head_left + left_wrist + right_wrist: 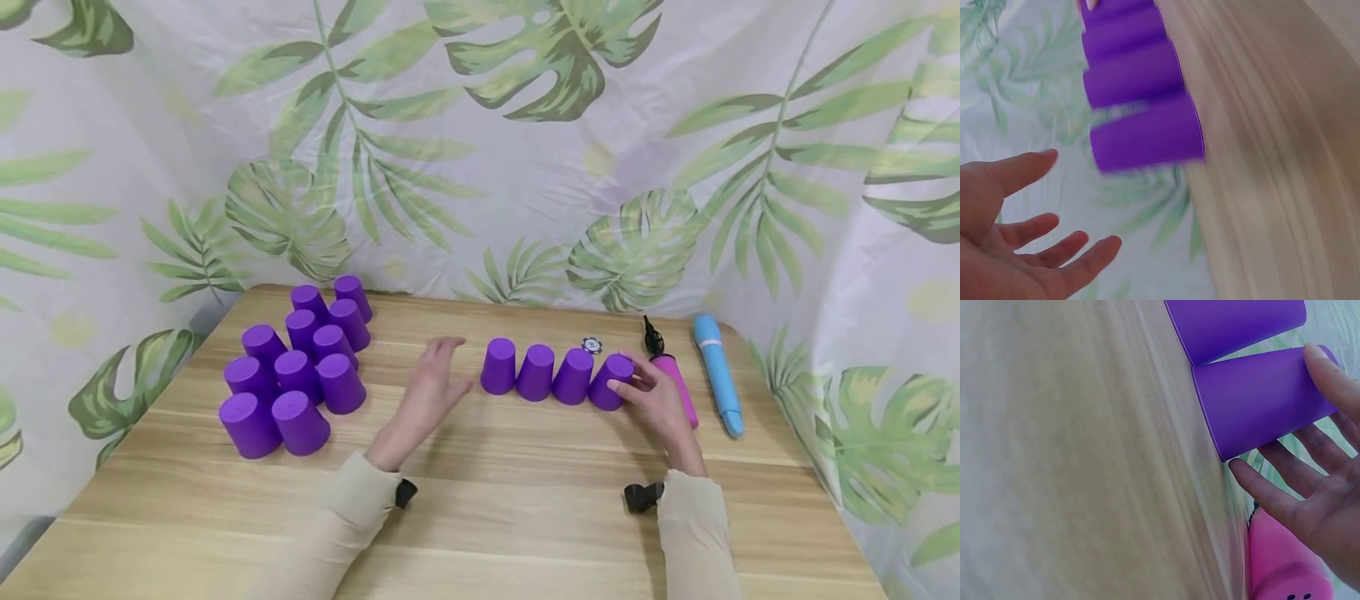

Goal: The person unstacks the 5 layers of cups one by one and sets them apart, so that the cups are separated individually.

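Observation:
Purple cups stand upside down in a short row on the wooden table, their sides close together. At the row's right end, my right hand holds the last cup. In the right wrist view its thumb lies on that cup's near side by the base, with the fingers round the far side. My left hand hovers left of the row, beside the leftmost cup. Its fingers are spread and relaxed with nothing in them, and the left wrist view shows a gap to that cup.
Several more upside-down purple cups are grouped on the table's left. Behind the row lies a black-and-white chip. A pink handheld device with a black strap and a blue wand-shaped object lie at right. A leaf-print curtain hangs behind the table.

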Motion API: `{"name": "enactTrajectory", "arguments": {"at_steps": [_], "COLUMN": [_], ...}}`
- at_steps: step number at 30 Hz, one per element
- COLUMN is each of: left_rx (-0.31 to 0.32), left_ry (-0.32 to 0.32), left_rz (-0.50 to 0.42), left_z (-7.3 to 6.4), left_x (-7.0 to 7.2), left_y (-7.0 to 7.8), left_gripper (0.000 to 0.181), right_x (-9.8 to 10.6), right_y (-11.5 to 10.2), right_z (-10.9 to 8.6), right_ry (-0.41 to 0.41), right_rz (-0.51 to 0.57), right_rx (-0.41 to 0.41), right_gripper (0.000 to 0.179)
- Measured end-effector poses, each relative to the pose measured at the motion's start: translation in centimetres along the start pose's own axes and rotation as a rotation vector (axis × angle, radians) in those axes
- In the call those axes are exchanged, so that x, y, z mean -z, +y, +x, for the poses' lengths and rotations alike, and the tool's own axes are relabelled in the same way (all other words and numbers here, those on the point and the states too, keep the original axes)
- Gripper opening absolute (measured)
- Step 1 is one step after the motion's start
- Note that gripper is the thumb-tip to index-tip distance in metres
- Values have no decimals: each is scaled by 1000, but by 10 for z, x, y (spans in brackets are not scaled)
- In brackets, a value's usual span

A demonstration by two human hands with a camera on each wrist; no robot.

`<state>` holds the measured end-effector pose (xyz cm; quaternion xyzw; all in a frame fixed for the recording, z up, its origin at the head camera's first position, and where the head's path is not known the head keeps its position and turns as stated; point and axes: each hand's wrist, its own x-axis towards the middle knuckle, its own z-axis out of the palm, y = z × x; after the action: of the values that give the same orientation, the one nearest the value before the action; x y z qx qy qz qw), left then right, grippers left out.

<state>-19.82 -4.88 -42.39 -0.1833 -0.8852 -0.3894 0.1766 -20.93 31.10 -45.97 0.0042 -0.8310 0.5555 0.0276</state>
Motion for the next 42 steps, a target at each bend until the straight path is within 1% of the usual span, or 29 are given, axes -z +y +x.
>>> {"name": "enactTrajectory", "arguments": {"at_steps": [4, 7, 10, 12, 16, 20, 27, 31, 36, 39, 42], "left_rx": [55, 97, 125, 142, 189, 227, 280, 282, 278, 269, 268], "left_ry": [-55, -70, -79, -80, -65, -57, -85, -86, -83, -65, -37], "left_rz": [-125, -198, -222, -219, -199, -152, -84, -57, -45, -39, -26], "left_z": [11, 17, 21, 24, 30, 36, 41, 40, 39, 38, 39], "left_x": [-26, -39, -48, -53, -56, -59, -65, -68, -69, -65, -57], "left_y": [13, 19, 21, 22, 21, 18, 12, 9, 6, 5, 4], "left_gripper": [68, 79, 89, 91, 85, 77, 62, 55, 52, 51, 51], "right_x": [-1, -2, -1, 0, 1, 2, 0, 0, 0, 0, 2], "right_y": [3, 4, 4, 4, 3, 2, 1, 2, 3, 4, 3], "right_z": [0, 0, 1, 1, 2, 1, -1, -2, -2, -1, 0], "right_ry": [-5, -5, 2, 5, 4, 4, -1, 0, -4, -7, -7], "right_rz": [9, 17, 13, 9, 11, 8, 11, 4, 9, 11, 14], "right_rx": [3, 5, 6, 8, 8, -4, -7, -3, 2, 2, 1], "right_gripper": [68, 69, 68, 67, 67, 68, 67, 67, 67, 67, 68]}}
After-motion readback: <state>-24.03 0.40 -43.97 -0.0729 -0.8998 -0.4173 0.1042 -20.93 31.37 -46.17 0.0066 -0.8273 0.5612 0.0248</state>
